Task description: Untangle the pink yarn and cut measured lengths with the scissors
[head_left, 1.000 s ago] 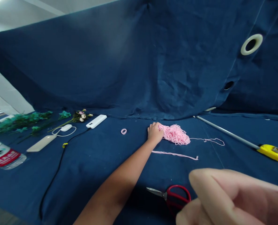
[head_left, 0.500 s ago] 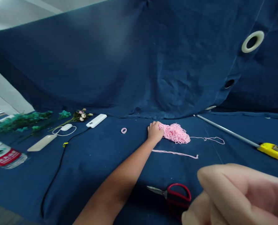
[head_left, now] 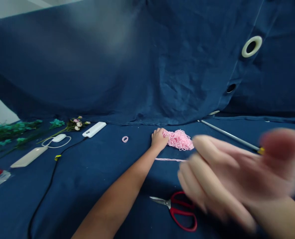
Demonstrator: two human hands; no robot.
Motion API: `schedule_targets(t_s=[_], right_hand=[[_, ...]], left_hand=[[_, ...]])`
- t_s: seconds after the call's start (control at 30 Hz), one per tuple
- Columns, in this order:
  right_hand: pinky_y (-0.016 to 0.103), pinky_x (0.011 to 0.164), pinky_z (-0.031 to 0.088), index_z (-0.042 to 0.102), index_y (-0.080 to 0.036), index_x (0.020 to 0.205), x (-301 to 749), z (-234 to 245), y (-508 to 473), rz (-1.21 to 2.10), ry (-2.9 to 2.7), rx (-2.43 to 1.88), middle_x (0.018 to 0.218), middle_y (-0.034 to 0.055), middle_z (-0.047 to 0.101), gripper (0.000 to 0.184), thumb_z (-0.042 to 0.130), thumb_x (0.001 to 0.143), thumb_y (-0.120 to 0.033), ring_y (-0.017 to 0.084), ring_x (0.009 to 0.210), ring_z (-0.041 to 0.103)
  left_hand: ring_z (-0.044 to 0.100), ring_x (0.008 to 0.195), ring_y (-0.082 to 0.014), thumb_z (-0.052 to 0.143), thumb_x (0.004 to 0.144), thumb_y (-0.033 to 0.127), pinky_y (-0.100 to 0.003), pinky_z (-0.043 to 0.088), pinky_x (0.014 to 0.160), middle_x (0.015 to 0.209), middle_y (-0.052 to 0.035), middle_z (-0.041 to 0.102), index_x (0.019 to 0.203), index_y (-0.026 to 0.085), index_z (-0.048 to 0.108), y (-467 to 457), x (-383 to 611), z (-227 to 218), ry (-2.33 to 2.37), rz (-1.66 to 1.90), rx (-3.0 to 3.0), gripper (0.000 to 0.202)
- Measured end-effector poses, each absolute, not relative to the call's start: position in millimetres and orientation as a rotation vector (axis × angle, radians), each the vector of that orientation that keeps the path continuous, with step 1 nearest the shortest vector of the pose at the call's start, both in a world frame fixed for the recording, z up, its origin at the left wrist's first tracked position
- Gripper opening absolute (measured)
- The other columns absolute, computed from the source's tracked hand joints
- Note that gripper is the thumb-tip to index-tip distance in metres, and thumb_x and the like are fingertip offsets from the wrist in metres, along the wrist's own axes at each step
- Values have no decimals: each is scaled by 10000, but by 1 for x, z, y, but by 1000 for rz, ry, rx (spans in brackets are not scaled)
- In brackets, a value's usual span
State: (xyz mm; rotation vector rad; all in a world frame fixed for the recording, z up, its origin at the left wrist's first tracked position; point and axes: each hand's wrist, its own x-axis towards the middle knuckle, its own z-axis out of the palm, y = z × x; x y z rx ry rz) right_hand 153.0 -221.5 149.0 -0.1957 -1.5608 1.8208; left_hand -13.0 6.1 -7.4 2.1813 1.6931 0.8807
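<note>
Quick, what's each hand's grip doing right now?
Left hand: closed, on the tangled pink yarn.
Right hand: motion-blurred, cannot tell if it holds anything.

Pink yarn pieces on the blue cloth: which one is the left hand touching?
The tangled pink yarn bunch, with the left hand against its near end. It is a heaped mass, unlike the small pink loop off to the left and the straight pink strand below.

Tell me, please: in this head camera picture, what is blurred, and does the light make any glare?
In the head view, the right hand is strongly motion-blurred, while the left hand and the pink yarn stay fairly sharp; in the same view, the blue cloth shows a soft pale sheen near the top, without hard glare.
</note>
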Motion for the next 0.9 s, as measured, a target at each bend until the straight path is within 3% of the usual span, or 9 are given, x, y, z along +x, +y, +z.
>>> schedule_targets(t_s=[0.13, 0.23, 0.33, 0.4, 0.5, 0.6, 0.73, 0.83, 0.9], right_hand=[[398, 803, 493, 545, -262, 829, 158, 127, -128, 994, -1571, -772, 793, 28, 625, 443, 576, 956, -686, 242, 792, 599], [486, 1031, 444, 664, -259, 1153, 167, 58, -88, 354, -1758, -1170, 1166, 90, 701, 432, 686, 912, -616, 312, 1113, 618], [526, 1110, 395, 532, -265, 1486, 172, 5, -72, 113, -1868, -1336, 1443, 132, 620, 670, 685, 928, -602, 354, 1313, 553], [529, 1125, 369, 545, -247, 1487, 175, -10, -67, 0, -1920, -1408, 1411, 144, 646, 641, 665, 950, -575, 355, 1293, 560], [507, 1079, 359, 715, -237, 1177, 182, -13, -61, -118, -1965, -1518, 1145, 126, 727, 312, 578, 1012, -463, 327, 1128, 600], [439, 968, 383, 699, -232, 933, 193, -13, -53, -91, -1835, -1605, 965, 89, 703, 296, 472, 1051, -380, 283, 1008, 605], [401, 899, 392, 647, -226, 883, 205, -21, -44, 38, -1604, -1679, 948, 76, 688, 302, 434, 1043, -368, 270, 972, 607], [423, 937, 403, 675, -227, 975, 208, -25, -42, 110, -1493, -1678, 1048, 90, 712, 250, 452, 1003, -335, 286, 1039, 612], [448, 996, 402, 686, -227, 1119, 208, -25, -42, 155, -1465, -1628, 1152, 96, 725, 270, 477, 974, -320, 294, 1112, 614]], left_hand=[[649, 1096, -286, 614, 869, 196, -415, 470, 1023, 1108, -66, 752, 995, 238, 703, 9, -14, -8, 1558, 976, 2166, 160], [685, 1066, -259, 578, 831, 136, -391, 507, 1011, 1070, -32, 778, 1010, 248, 739, 14, -14, -10, 1430, 1043, 2107, 265], [692, 1081, -246, 541, 798, 91, -366, 514, 1024, 1069, -39, 781, 967, 234, 750, 17, -13, -11, 1290, 1130, 2073, 304], [691, 1031, -237, 523, 772, 70, -349, 521, 989, 1004, -45, 765, 877, 219, 722, 16, -12, -11, 1187, 1156, 2074, 270], [665, 939, -225, 538, 766, 80, -337, 519, 914, 902, -35, 713, 789, 211, 662, 15, -11, -9, 1063, 1166, 2089, 181], [636, 904, -219, 610, 815, 159, -333, 503, 868, 863, -21, 662, 733, 213, 603, 14, -10, -8, 1067, 1177, 2085, 98], [604, 850, -213, 642, 892, 278, -343, 484, 843, 807, -12, 613, 663, 219, 525, 16, -10, -8, 1237, 1160, 2110, 264], [640, 955, -229, 683, 876, 269, -361, 491, 913, 960, -24, 699, 835, 226, 640, 17, -11, -8, 1329, 1165, 2050, 73], [656, 1076, -244, 701, 868, 257, -376, 490, 987, 1113, -37, 737, 1011, 241, 686, 16, -10, -8, 1330, 1165, 1998, 144]])
